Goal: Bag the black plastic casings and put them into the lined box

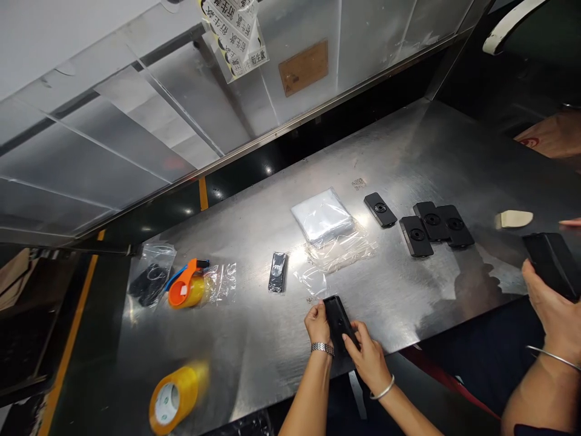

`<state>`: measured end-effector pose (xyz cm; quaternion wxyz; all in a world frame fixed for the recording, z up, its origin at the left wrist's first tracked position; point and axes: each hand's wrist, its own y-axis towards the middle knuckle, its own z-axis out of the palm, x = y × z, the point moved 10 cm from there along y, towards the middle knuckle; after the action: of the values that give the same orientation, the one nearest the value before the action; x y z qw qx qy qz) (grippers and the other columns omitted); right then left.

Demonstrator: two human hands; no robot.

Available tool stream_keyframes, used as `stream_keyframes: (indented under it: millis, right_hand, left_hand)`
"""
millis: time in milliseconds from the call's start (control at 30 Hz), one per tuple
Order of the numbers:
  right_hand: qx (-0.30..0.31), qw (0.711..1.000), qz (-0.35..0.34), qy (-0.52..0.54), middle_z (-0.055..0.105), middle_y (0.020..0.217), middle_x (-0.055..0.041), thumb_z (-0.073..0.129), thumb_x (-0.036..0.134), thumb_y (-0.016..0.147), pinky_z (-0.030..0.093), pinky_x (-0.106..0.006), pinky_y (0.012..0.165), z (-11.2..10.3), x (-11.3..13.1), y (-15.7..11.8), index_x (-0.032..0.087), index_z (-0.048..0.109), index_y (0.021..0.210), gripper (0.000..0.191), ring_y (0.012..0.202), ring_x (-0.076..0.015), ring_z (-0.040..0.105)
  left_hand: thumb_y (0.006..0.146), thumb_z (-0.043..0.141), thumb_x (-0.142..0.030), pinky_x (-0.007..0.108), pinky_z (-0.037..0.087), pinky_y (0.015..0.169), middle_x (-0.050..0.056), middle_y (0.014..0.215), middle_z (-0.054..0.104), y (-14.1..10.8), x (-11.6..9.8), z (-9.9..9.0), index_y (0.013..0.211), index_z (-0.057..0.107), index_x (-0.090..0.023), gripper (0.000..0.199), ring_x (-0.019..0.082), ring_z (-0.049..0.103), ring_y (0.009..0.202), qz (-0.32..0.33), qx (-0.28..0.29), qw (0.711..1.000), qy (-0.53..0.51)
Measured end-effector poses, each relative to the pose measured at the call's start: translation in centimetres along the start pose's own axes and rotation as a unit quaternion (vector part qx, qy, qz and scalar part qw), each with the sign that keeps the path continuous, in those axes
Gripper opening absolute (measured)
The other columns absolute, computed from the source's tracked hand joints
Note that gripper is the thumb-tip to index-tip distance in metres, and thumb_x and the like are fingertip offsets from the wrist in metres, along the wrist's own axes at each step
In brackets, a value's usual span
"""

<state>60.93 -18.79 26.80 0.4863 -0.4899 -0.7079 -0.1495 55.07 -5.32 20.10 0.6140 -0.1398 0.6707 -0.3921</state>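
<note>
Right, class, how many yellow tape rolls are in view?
2: the loose roll at the picture's lower left, and the other roll on the orange dispenser, higher up.

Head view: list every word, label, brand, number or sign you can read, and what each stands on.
"衍生款", repeated: hanging sheets; last character less certain.
Brown card: small marks, too small to read.
Large tape roll: green logo on the core, too small.
Speckled label on metal table: unreadable.
Brown item, far right: red mark, blurred.
</note>
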Motion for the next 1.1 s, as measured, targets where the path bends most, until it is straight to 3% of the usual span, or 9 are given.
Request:
stream_keyframes:
  millis: [200,333,467,567,833,1100]
  right_hand:
    - [-0.010,1.000,-0.028,-0.009,0.063,0.064,-0.0017,0.042,0.037,0.085,0.048,-0.026,0.051,0.2,0.9,-0.1,0.018,0.044,0.100,0.024,0.056,-0.0179,0.061]
    - [-0.012,0.998,-0.059,-0.013,0.060,0.058,0.0019,0.042,0.036,0.086,0.047,-0.024,0.047,-1.2,2.1,0.1,0.019,0.049,0.100,0.022,0.049,-0.0152,0.058]
    - [-0.044,0.994,-0.100,-0.015,0.063,0.087,-0.0074,0.037,0.031,0.089,0.051,-0.028,0.065,-4.1,3.7,1.5,0.019,0.054,0.101,0.024,0.077,-0.0181,0.062]
    - [-0.032,0.989,-0.145,-0.023,0.059,0.089,-0.0067,0.037,0.028,0.089,0.050,-0.028,0.072,-5.0,5.1,3.0,0.021,0.058,0.100,0.025,0.083,-0.0172,0.060]
    - [0.012,0.969,-0.207,-0.135,0.052,0.084,-0.0067,0.049,0.028,0.083,0.048,-0.033,0.074,-3.5,6.5,5.9,0.019,0.061,0.100,0.022,0.084,-0.0204,0.054]
    - [0.075,0.926,-0.261,-0.262,0.056,0.077,-0.0036,0.053,0.024,0.081,0.038,-0.023,0.053,-1.0,8.3,6.9,0.022,0.059,0.081,0.007,0.074,-0.0174,0.054]
  left_hand:
    - [0.046,0.074,-0.052,0.022,0.037,0.045,-0.004,0.047,0.052,-0.6,0.0,0.7,0.057,0.049,-0.016,0.045,0.009,0.050,0.044,-0.035,0.003,0.996,-0.077]
    - [0.049,0.075,-0.049,0.023,0.041,0.049,-0.002,0.052,0.057,-1.4,-1.0,0.8,0.061,0.054,-0.015,0.041,0.010,0.053,0.047,-0.044,0.021,0.994,-0.097]
    - [0.053,0.076,-0.042,0.023,0.042,0.053,0.000,0.056,0.060,-2.6,-2.2,1.0,0.061,0.058,-0.013,0.034,0.010,0.055,0.052,-0.053,0.071,0.992,-0.093]
    - [0.054,0.077,-0.036,0.022,0.042,0.057,0.001,0.058,0.061,-3.4,-2.8,1.2,0.060,0.059,-0.012,0.030,0.009,0.055,0.054,-0.060,0.109,0.989,-0.083]
    - [0.055,0.076,-0.035,0.022,0.039,0.056,0.000,0.057,0.061,-3.2,-2.6,0.7,0.061,0.061,-0.013,0.028,0.009,0.052,0.053,-0.068,0.138,0.987,-0.044]
    - [0.050,0.078,-0.038,0.021,0.034,0.052,-0.003,0.051,0.055,-2.7,-2.3,-0.6,0.056,0.058,-0.012,0.033,0.007,0.046,0.048,-0.067,0.115,0.991,-0.023]
